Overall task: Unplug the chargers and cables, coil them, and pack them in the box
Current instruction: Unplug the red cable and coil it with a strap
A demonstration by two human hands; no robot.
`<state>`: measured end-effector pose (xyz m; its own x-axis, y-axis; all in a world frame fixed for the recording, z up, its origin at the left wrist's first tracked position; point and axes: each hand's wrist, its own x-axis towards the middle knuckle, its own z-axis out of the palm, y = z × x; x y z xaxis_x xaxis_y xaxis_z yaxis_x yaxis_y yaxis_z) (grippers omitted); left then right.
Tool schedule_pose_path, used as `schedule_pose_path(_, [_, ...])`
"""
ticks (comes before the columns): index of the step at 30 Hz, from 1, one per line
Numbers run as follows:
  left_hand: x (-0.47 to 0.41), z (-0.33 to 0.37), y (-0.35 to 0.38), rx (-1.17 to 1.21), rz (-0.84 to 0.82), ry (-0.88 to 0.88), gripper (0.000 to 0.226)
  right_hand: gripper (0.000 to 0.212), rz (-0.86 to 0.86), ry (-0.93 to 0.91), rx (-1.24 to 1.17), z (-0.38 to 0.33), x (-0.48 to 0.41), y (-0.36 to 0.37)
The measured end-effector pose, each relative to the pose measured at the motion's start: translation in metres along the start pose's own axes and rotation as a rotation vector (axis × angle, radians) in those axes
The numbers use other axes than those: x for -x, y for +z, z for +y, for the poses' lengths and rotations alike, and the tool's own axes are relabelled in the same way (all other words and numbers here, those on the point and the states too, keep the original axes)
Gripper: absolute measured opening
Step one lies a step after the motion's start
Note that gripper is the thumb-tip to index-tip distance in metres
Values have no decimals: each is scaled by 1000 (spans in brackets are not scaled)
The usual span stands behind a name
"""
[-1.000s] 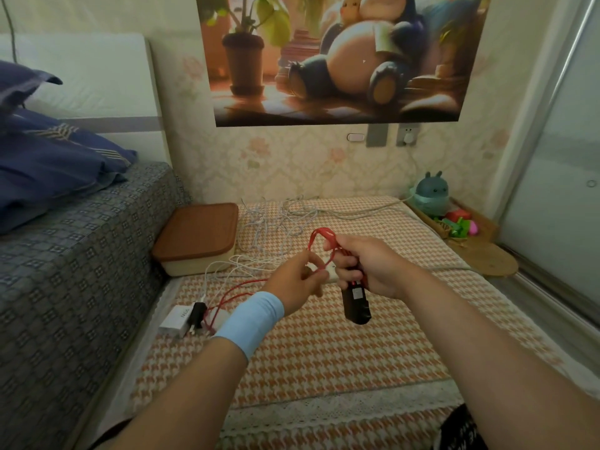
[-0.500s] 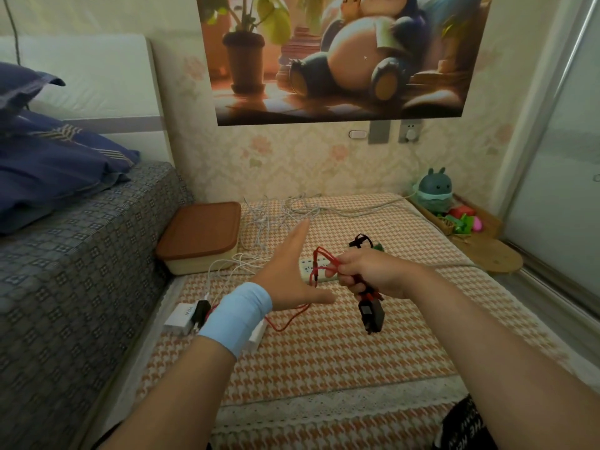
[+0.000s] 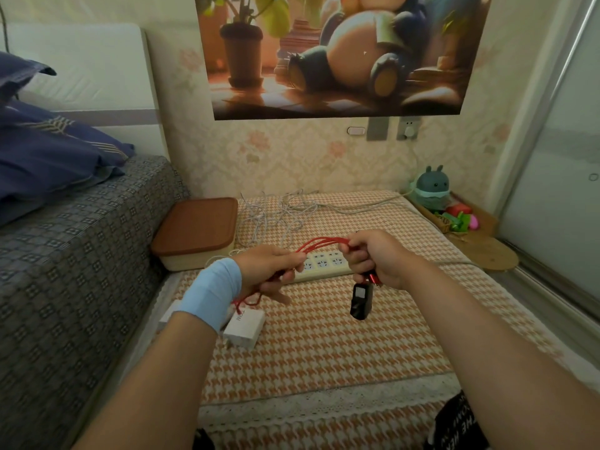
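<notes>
While the brown-lidded box (image 3: 194,228) sits by the bed (image 3: 81,254), a white charger (image 3: 245,326) lies on the mat (image 3: 324,352) near my left hand (image 3: 266,271), which curls round the red cable (image 3: 321,245); its loops stretch above the power strip (image 3: 324,264) to my right hand (image 3: 373,258), fisted on them, black charger (image 3: 361,300) dangling below.

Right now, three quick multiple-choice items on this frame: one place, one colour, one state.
1. The box sits:
A in the toy basket
B beside the bed
C on the pillow

2. The cable stretched between the left hand and right hand is:
A white
B black
C red

3. The box's lid is:
A on the box
B on the bed
C in the right hand

Key:
1 B, it rests against the bed's side.
2 C, red loops run from one hand to the other.
3 A, the brown lid covers the box.
</notes>
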<state>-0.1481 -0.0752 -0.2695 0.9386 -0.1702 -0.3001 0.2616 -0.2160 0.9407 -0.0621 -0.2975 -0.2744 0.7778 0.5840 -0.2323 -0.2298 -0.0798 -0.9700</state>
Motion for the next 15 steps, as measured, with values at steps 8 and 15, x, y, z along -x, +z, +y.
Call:
schedule_pose_path(8, [7,4,-22,772,73,196,36,16,148,-64,249,4,-5,8])
schedule_pose_path(15, [-6,10,0,1435,-46,417,43,28,-90,-200,406,8,5,58])
